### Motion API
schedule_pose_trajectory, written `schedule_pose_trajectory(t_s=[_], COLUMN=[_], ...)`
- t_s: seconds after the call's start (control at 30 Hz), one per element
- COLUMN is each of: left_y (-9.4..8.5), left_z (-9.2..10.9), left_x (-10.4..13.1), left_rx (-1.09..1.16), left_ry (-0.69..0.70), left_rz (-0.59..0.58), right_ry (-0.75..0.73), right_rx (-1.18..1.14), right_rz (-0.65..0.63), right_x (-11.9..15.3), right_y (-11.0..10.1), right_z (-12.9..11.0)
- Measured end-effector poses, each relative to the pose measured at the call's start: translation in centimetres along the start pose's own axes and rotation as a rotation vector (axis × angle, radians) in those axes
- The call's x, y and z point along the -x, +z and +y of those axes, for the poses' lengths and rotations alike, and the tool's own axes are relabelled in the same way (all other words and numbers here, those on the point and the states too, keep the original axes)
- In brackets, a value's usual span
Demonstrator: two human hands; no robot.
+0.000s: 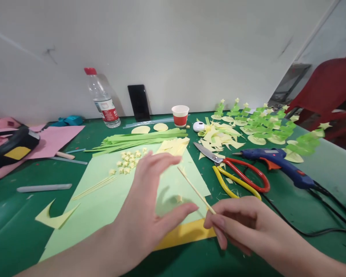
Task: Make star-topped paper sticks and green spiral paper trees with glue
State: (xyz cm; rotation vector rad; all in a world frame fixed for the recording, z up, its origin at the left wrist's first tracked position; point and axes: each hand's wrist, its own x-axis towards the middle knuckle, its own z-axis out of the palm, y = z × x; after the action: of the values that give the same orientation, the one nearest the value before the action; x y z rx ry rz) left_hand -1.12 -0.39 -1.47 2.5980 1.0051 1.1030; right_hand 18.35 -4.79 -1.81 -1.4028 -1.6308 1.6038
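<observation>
Between the thumb and fingers of my right hand (242, 223) is a thin pale yellow strip (194, 188), slanting up and to the left. My left hand (150, 200) is open over the light green paper (103, 204), thumb and fingers spread apart with nothing between them. A small pale star (179, 199) lies on the paper behind the gap of that hand. Several folded paper stars (128, 161) are grouped beyond my left hand. Thin yellow strips (95, 187) lie left of it, and a yellow sheet (187, 234) shows under the green paper.
Scissors (233, 169) and a blue glue gun (276, 159) with black cables lie right. Paper plants (265, 123), scraps (219, 134), a cup (180, 116), a phone (138, 103) and a bottle (105, 104) stand or lie behind. Green strips (138, 139) lie mid-table; pink paper (56, 140) is left.
</observation>
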Motion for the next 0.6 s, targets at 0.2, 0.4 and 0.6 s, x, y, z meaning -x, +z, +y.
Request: schedule_pose_trajectory(t_s=[0.2,0.4,0.6], left_y=[-0.5,-0.9,-0.5], left_z=[1.3,2.5,2.3], left_x=[-1.2,-0.9,-0.5], left_rx=[0.639,0.769,0.696], left_ry=[-0.508,-0.565,-0.429], left_rz=[-0.220,-0.274,-0.254], right_ry=[-0.083,-0.235,-0.164], right_rx=[0.082,0.175,0.094], right_rz=[-0.033,-0.004,-0.061], right_x=[0.4,0.6,0.9], right_y=[0.5,1.2,1.4], right_z=[0.8,0.9,1.0])
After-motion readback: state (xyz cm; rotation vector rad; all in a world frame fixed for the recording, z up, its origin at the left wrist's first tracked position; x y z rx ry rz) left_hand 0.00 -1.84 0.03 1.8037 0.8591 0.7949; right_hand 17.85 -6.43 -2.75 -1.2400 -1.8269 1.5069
